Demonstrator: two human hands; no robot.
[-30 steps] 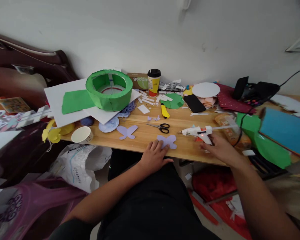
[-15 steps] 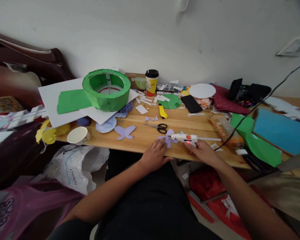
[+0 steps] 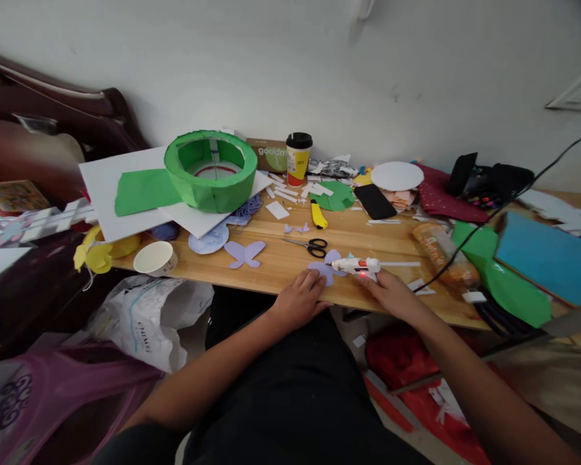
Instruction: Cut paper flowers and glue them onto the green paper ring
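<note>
My right hand [image 3: 392,294] is closed around the handle of a white hot glue gun [image 3: 356,265] with a small red light lit. Its nozzle points left, over the middle of a purple paper butterfly [image 3: 337,255]; I cannot tell whether it touches the paper. A pale glue stick [image 3: 401,263] protrudes from the gun's rear. My left hand [image 3: 297,300] lies palm down at the table's front edge, fingertips on the butterfly's lower left wing and thumb stretched apart. Another purple butterfly [image 3: 244,254] lies to the left. Black-handled scissors [image 3: 314,247] rest just behind the hands.
A green paper ring [image 3: 210,194] sits on white boards at the back left. Near the wall stands a lidded cup [image 3: 299,161]. A yellow cutter [image 3: 318,216], a phone [image 3: 375,201] and paper scraps lie behind the scissors. The gun's black cord [image 3: 458,250] crosses the right side.
The view has shifted slightly, so the table's things appear a little to the right. Against them, the glue gun has moved slightly left. My left hand stays on the butterfly.
</note>
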